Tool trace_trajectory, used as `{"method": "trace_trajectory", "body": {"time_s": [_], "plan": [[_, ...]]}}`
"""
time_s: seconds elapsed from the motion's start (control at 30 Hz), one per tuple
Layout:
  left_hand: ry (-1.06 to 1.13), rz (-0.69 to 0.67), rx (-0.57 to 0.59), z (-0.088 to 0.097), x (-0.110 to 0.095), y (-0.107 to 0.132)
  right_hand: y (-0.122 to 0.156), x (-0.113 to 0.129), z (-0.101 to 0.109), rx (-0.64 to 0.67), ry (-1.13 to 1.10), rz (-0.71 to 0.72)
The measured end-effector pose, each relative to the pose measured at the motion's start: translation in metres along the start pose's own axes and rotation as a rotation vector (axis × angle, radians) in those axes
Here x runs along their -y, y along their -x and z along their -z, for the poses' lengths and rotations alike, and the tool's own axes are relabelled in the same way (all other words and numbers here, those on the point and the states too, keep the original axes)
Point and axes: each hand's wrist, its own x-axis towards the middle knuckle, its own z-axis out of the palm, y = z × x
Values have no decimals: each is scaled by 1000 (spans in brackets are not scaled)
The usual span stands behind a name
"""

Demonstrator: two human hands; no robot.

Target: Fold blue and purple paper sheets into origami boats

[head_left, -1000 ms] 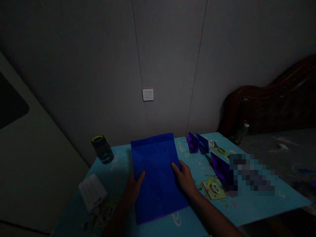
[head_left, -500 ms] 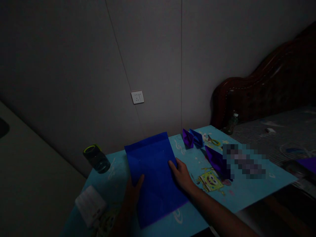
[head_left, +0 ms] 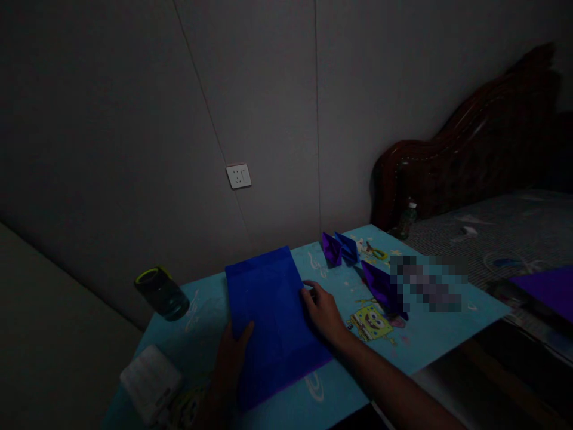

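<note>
A folded sheet of blue paper (head_left: 268, 316) lies flat on the light blue cartoon-printed table (head_left: 430, 334). My left hand (head_left: 233, 358) rests on the sheet's left edge with fingers flat and thumb stretched onto the paper. My right hand (head_left: 323, 312) presses on the sheet's right edge, its fingers curled at the border. Neither hand lifts the paper.
A dark jar with a green rim (head_left: 160, 292) stands at the back left. A white packet (head_left: 150, 382) lies at the near left. Folded purple and blue paper shapes (head_left: 340, 248) and a purple one (head_left: 380, 286) sit to the right. A bed with a dark headboard (head_left: 470, 161) is further right.
The view has swung to the right, so the table and paper sit lower and more leftward. My right hand's fingers have curled a little at the paper's edge.
</note>
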Motion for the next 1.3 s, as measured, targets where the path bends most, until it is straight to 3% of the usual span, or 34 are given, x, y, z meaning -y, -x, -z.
{"method": "trace_trajectory", "body": {"time_s": [0.1, 0.23, 0.33, 0.43, 0.57, 0.67, 0.73, 0.83, 0.93, 1.03, 1.17, 1.3], "plan": [[-128, -18, -62, -1, -3, 0, 13, -1, 20, -47, 176, 101], [-234, -76, -52, 0, 1, -4, 25, -14, 83, -138, 532, 258], [-263, -74, -90, 4, 2, -6, 23, -29, 141, -259, 793, 236], [-264, -124, -154, 6, 1, -6, 16, -44, 182, -254, 996, 149], [-451, -499, -277, 1, 6, -6, 9, -61, 198, -138, 1067, 53], [-564, -659, -88, -7, 11, -2, 8, -68, 199, -82, 1036, -5], [-617, -659, 73, -13, 14, 2, 8, -67, 203, -37, 1003, -61], [-634, -619, 182, -16, 15, 9, 9, -60, 209, -8, 997, -131], [-638, -586, 207, -15, 15, 14, 11, -46, 204, -44, 956, -113], [-649, -573, 206, -14, 12, 16, 10, -27, 175, -71, 789, -17], [-549, -590, 157, -23, -11, 16, -1, 0, 102, 105, 423, 149], [-298, -575, 95, -42, -39, 5, -17, 20, 25, 169, 171, 257]]}}
